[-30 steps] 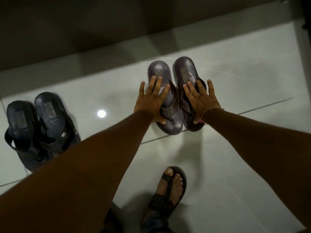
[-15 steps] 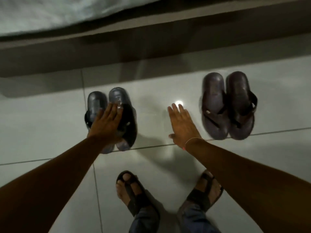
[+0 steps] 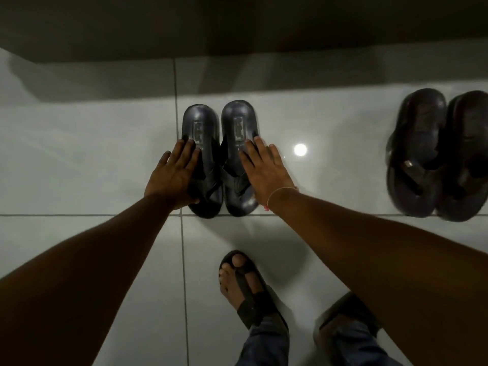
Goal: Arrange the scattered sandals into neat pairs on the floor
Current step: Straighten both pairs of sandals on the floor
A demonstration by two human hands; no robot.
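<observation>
nearest to me, a sandalled foot (image 3: 241, 286) stands on the white tiled floor (image 3: 79, 159), just short of the grout line where the black sandals (image 3: 220, 159) have their toes. left hand (image 3: 173, 178) and right hand (image 3: 265, 173) lie flat with fingers spread, one against each outer edge and gripping nothing; i judge this squeezes the two soles together and parallel. the brown sandals (image 3: 438, 154) sit paired further right, and a dark ledge (image 3: 237, 27) runs beyond.

Two dark blue sandals (image 3: 220, 159), two brown sandals (image 3: 438, 157), two hands, two worn sandals on the person's feet, one light reflection on the floor.
</observation>
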